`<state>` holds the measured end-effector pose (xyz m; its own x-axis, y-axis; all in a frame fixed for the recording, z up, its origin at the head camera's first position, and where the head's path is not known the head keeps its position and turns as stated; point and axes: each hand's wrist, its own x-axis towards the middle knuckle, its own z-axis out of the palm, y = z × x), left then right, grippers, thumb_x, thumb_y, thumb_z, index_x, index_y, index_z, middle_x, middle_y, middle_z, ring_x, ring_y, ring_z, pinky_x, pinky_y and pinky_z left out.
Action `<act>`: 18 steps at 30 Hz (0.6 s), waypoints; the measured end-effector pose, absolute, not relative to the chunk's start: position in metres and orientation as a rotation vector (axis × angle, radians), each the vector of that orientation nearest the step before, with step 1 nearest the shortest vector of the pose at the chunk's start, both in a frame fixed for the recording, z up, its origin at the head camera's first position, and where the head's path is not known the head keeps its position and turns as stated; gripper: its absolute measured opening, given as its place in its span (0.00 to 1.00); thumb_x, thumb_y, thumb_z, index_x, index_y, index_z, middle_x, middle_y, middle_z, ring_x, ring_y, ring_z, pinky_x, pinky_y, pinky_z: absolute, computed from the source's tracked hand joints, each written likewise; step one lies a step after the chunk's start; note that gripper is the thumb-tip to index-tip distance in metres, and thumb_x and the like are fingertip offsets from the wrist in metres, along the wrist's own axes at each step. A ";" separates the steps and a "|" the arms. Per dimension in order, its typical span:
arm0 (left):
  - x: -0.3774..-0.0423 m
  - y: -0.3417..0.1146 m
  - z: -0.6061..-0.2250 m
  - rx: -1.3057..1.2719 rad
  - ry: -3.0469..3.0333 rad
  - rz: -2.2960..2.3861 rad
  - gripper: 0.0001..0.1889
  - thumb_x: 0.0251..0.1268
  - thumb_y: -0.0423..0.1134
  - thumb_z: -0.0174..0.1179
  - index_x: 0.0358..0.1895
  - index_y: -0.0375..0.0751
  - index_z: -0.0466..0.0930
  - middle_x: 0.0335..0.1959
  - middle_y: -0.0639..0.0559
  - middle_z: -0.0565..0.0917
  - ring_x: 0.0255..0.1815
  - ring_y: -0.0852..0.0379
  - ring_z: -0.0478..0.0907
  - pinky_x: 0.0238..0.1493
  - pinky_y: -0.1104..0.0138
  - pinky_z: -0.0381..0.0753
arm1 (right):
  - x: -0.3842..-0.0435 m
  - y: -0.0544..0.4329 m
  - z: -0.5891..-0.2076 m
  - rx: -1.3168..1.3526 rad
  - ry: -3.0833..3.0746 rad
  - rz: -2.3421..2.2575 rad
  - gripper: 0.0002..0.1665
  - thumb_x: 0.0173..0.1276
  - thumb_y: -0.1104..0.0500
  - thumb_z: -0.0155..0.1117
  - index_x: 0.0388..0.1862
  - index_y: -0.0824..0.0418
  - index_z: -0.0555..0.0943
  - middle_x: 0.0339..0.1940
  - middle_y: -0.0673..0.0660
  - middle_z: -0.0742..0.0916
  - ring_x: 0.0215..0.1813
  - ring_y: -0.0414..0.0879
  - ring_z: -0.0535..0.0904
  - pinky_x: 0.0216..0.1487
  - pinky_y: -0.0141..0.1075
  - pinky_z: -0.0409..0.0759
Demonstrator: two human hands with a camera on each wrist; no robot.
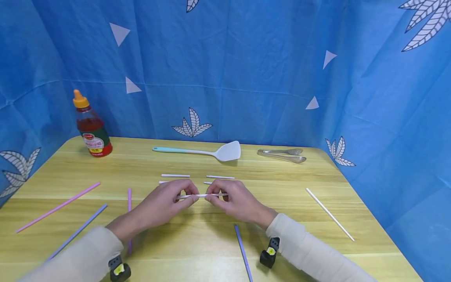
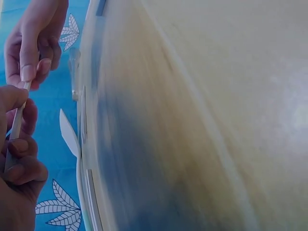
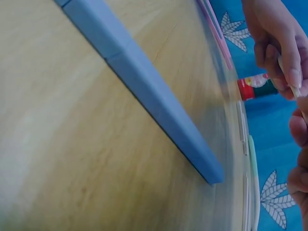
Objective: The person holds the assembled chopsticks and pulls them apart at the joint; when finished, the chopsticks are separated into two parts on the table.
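Between both hands, a thin white stick is held level above the table. My left hand pinches its left part between thumb and fingers, and my right hand pinches its right part. The fingertips of the two hands are close together near the stick's middle. The left wrist view shows the white stick running from one hand to the other. Just behind the hands lie several short white sticks, partly hidden by the fingers. A blue-violet stick lies below the right hand.
Pink, blue and purple sticks lie at the left, a long white stick at the right. Along the back are a sauce bottle, a white spatula and metal tongs. Blue cloth hangs behind the table.
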<state>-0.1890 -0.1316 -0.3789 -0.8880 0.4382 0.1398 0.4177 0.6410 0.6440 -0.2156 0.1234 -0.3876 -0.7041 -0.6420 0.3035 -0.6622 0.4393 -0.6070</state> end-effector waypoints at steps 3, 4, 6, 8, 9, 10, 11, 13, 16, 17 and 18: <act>-0.187 -0.132 -0.380 0.736 2.824 1.092 0.02 0.82 0.49 0.64 0.47 0.60 0.85 0.41 0.63 0.84 0.30 0.61 0.73 0.34 0.66 0.76 | -0.216 0.124 -0.388 1.223 -2.629 1.147 0.06 0.83 0.55 0.67 0.44 0.54 0.88 0.36 0.46 0.88 0.29 0.33 0.70 0.31 0.27 0.70; -0.186 -0.132 -0.380 0.750 2.820 1.096 0.02 0.82 0.49 0.64 0.46 0.60 0.84 0.40 0.63 0.84 0.30 0.62 0.72 0.33 0.66 0.75 | -0.216 0.124 -0.388 1.237 -2.622 1.148 0.06 0.83 0.55 0.67 0.44 0.54 0.88 0.36 0.46 0.88 0.28 0.32 0.69 0.30 0.27 0.70; -0.186 -0.134 -0.382 0.788 2.815 1.107 0.02 0.83 0.48 0.64 0.45 0.60 0.84 0.38 0.64 0.84 0.28 0.63 0.71 0.32 0.67 0.75 | -0.216 0.124 -0.388 1.273 -2.602 1.134 0.06 0.83 0.56 0.67 0.44 0.55 0.88 0.35 0.47 0.88 0.27 0.32 0.68 0.30 0.27 0.69; -0.185 -0.135 -0.383 0.839 2.815 1.119 0.03 0.83 0.46 0.64 0.45 0.59 0.83 0.36 0.64 0.83 0.27 0.64 0.70 0.32 0.67 0.75 | -0.215 0.124 -0.388 1.309 -2.585 1.111 0.05 0.83 0.57 0.67 0.43 0.55 0.87 0.35 0.47 0.88 0.27 0.31 0.68 0.30 0.26 0.70; -0.185 -0.136 -0.383 0.860 2.813 1.128 0.03 0.83 0.46 0.63 0.44 0.59 0.83 0.36 0.63 0.83 0.27 0.65 0.70 0.32 0.67 0.74 | -0.215 0.124 -0.388 1.324 -2.577 1.100 0.05 0.83 0.57 0.67 0.44 0.55 0.87 0.35 0.46 0.88 0.28 0.31 0.69 0.31 0.26 0.71; -0.184 -0.137 -0.383 0.882 2.813 1.133 0.04 0.83 0.45 0.63 0.44 0.59 0.83 0.35 0.63 0.83 0.26 0.65 0.69 0.32 0.67 0.74 | -0.215 0.124 -0.388 1.339 -2.568 1.087 0.05 0.83 0.58 0.67 0.43 0.55 0.86 0.35 0.46 0.88 0.29 0.31 0.69 0.31 0.26 0.71; -0.184 -0.138 -0.383 0.897 2.817 1.132 0.04 0.83 0.45 0.63 0.43 0.59 0.83 0.35 0.63 0.83 0.26 0.66 0.69 0.32 0.68 0.74 | -0.214 0.124 -0.388 1.349 -2.560 1.079 0.04 0.83 0.57 0.67 0.43 0.54 0.86 0.35 0.46 0.88 0.30 0.31 0.70 0.31 0.26 0.72; -0.182 -0.139 -0.382 0.918 2.821 1.137 0.04 0.83 0.45 0.63 0.43 0.59 0.83 0.34 0.64 0.82 0.26 0.66 0.69 0.32 0.68 0.74 | -0.213 0.123 -0.388 1.363 -2.544 1.075 0.05 0.83 0.58 0.67 0.43 0.54 0.86 0.35 0.46 0.88 0.30 0.31 0.71 0.32 0.26 0.74; -0.179 -0.139 -0.380 0.942 2.829 1.152 0.04 0.83 0.44 0.63 0.43 0.58 0.83 0.33 0.64 0.81 0.25 0.67 0.68 0.31 0.68 0.73 | -0.212 0.122 -0.386 1.366 -2.522 1.071 0.04 0.82 0.58 0.67 0.43 0.54 0.85 0.34 0.48 0.88 0.30 0.31 0.72 0.32 0.27 0.75; -0.178 -0.140 -0.379 0.949 2.833 1.158 0.04 0.83 0.44 0.63 0.43 0.58 0.82 0.33 0.64 0.80 0.25 0.67 0.68 0.30 0.68 0.72 | -0.211 0.121 -0.385 1.369 -2.515 1.067 0.04 0.82 0.58 0.67 0.43 0.54 0.85 0.35 0.48 0.88 0.31 0.31 0.73 0.33 0.26 0.76; -0.178 -0.140 -0.378 0.958 2.836 1.165 0.04 0.83 0.43 0.64 0.43 0.58 0.82 0.32 0.64 0.80 0.25 0.67 0.68 0.30 0.69 0.72 | -0.211 0.121 -0.384 1.370 -2.511 1.063 0.04 0.82 0.58 0.68 0.42 0.54 0.85 0.35 0.48 0.89 0.31 0.31 0.73 0.33 0.26 0.76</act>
<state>-0.1776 -0.1402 -0.3783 -0.8197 0.5004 0.2787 0.5517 0.5594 0.6187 -0.2108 0.1206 -0.3844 -0.5937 -0.7059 0.3863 -0.7687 0.3555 -0.5317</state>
